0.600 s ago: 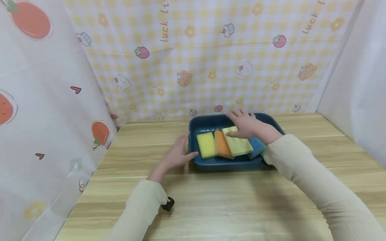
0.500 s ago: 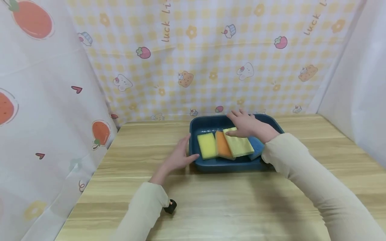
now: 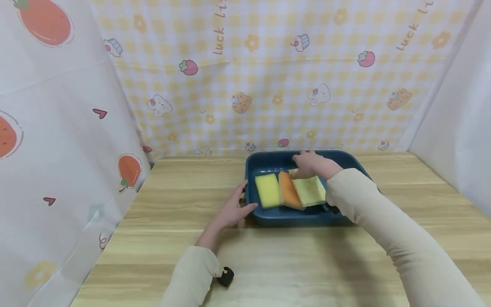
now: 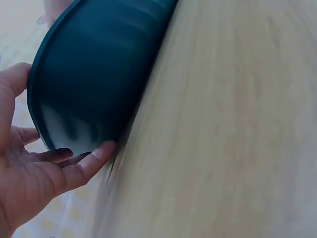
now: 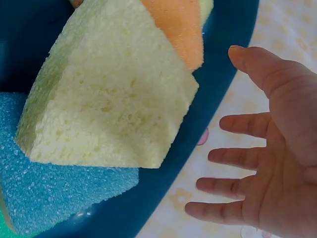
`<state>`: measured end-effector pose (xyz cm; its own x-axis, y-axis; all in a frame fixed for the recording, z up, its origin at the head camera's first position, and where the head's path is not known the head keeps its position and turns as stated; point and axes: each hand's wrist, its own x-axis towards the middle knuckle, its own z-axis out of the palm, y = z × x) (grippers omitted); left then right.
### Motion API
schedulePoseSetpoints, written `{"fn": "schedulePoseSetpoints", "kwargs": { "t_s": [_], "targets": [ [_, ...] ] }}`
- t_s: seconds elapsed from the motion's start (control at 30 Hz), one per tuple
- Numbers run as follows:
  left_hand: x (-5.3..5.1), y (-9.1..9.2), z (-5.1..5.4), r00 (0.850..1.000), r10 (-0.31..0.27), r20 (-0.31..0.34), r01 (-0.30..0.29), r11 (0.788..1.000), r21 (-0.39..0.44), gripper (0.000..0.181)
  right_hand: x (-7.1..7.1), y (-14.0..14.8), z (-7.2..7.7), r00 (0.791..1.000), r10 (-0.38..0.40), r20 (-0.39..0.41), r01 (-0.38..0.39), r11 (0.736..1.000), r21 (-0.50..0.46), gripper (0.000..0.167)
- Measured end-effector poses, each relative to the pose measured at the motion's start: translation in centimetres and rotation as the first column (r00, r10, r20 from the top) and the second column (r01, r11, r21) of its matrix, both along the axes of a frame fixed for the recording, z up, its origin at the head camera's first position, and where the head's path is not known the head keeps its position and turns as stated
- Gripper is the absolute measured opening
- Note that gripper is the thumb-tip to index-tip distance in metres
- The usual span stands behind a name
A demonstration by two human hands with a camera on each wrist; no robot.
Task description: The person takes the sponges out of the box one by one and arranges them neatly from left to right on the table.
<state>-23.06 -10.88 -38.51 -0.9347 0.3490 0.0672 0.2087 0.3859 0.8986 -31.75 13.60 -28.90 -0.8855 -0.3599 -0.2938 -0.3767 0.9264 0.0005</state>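
A dark blue tray [image 3: 299,221] holds a flat row of sponges. My left hand [image 3: 231,209] is at its left end; in the left wrist view the thumb meets the rim and fingers touch the outer wall, loosely spread. Over the tray hovers my right hand [image 3: 312,165], above the far end of a pale yellow sponge [image 5: 109,94]. Its fingers look spread and hold nothing in the right wrist view. The pale sponge leans over an orange sponge [image 3: 288,191] and a blue sponge [image 5: 69,193]. At the left lies a brighter yellow sponge [image 3: 267,191].
A green edge [image 5: 7,223] shows beside the blue sponge. The tray stands on a wooden table [image 3: 184,183], close to a checked cloth backdrop [image 3: 215,94]. White cloth [image 3: 69,162] hangs at the left, with more at the right. A black wrist device [image 3: 226,276] sits under the left sleeve.
My right hand has lowered and drawn slightly back over the pale sponge. The left hand keeps its place at the tray's end. The whole view has shifted a little.
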Motion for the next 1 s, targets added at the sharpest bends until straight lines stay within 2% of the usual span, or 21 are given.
{"fn": "schedulePoseSetpoints", "kwargs": {
  "t_s": [0.13,0.27,0.3,0.37,0.5,0.53,0.73,0.87,1.0],
  "targets": [
    [0.0,0.2,-0.6,0.998,-0.018,0.055,0.012,0.995,0.1,0.076,0.0,0.0,-0.6,0.998,-0.042,0.048,0.042,0.999,0.012,0.068],
    [-0.1,0.2,-1.1,0.996,-0.012,0.09,-0.001,0.99,0.139,0.076,-0.1,0.1,-1.3,0.991,-0.103,0.09,0.101,0.995,0.024,0.071],
    [0.1,0.3,-0.8,0.995,-0.012,0.098,-0.002,0.989,0.146,0.075,-0.2,0.1,-1.4,0.989,-0.111,0.096,0.109,0.994,0.027,0.072],
    [0.0,0.2,-0.9,0.995,-0.014,0.104,-0.003,0.988,0.156,0.076,-0.2,0.2,-1.7,0.987,-0.124,0.105,0.121,0.992,0.025,0.074],
    [-0.1,0.1,-0.9,0.995,-0.024,0.097,0.008,0.985,0.17,0.076,-0.5,0.2,-2.1,0.986,-0.129,0.107,0.129,0.992,0.011,0.073],
    [-0.3,0.1,-1.2,0.996,-0.028,0.091,0.012,0.984,0.175,0.076,-0.5,0.2,-2.3,0.985,-0.131,0.108,0.131,0.991,0.004,0.073],
    [0.0,0.2,-0.9,0.995,-0.042,0.096,0.024,0.983,0.182,0.076,-0.7,0.3,-2.6,0.984,-0.141,0.108,0.142,0.99,-0.001,0.073],
    [-0.1,0.2,-1.2,0.995,-0.04,0.094,0.023,0.984,0.177,0.076,-0.5,0.1,-2.3,0.988,-0.131,0.078,0.131,0.991,0.001,0.072],
    [-0.5,-0.1,-1.5,0.997,-0.027,0.073,0.014,0.985,0.171,0.076,-0.3,-0.3,-1.3,0.989,-0.146,0.04,0.147,0.989,-0.027,0.071]
  ]
}}
